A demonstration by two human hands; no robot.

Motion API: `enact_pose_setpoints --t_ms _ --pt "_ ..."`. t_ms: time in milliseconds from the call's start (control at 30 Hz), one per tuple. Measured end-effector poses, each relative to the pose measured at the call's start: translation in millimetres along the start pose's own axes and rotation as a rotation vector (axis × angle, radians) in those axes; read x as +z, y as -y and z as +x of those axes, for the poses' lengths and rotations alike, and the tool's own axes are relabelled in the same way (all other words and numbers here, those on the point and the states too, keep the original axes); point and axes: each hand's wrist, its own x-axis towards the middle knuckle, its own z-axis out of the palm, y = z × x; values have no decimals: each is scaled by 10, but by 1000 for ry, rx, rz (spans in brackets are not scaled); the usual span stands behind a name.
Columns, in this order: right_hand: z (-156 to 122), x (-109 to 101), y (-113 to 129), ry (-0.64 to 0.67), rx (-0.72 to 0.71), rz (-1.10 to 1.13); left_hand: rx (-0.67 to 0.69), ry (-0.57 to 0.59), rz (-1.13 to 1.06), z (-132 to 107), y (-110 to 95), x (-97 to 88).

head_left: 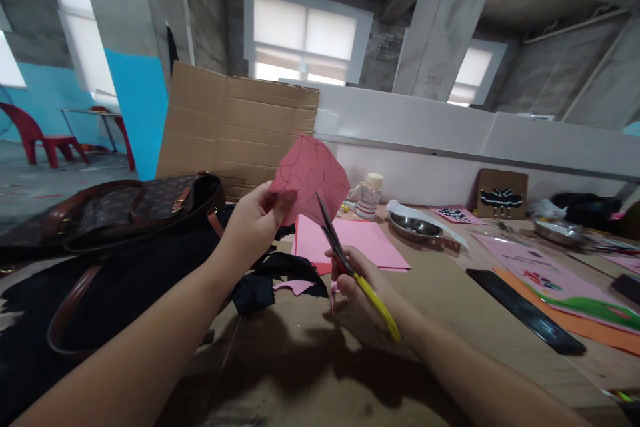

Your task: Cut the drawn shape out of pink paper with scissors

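My left hand [257, 220] pinches a piece of red paper [317, 170] by its lower left edge and holds it up above the table. Dark outlines are drawn across the paper. Scissors with yellow handles [376, 307] are gripped in my right hand [367, 273]. Their blades point up and to the left, slightly parted, with the tips at the paper's lower part; I cannot tell whether they cut into it. Below lie pink sheets [360, 243] and black paper scraps [293, 267] with a small pink scrap [296, 287] among them.
A brown handbag [165, 200] and dark cloth [165, 287] lie on the left, before an upright cardboard sheet [240, 127]. Behind the pink sheets stand a bottle [370, 197] and a metal bowl [415, 227]. A black phone-like slab [525, 310] and a pink picture [550, 273] lie right.
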Motion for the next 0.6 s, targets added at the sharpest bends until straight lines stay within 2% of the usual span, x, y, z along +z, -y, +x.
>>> enact_pose_setpoints --t_ms 600 --pt "15 -7 42 -18 -33 -108 -12 41 -40 -5 -8 16"
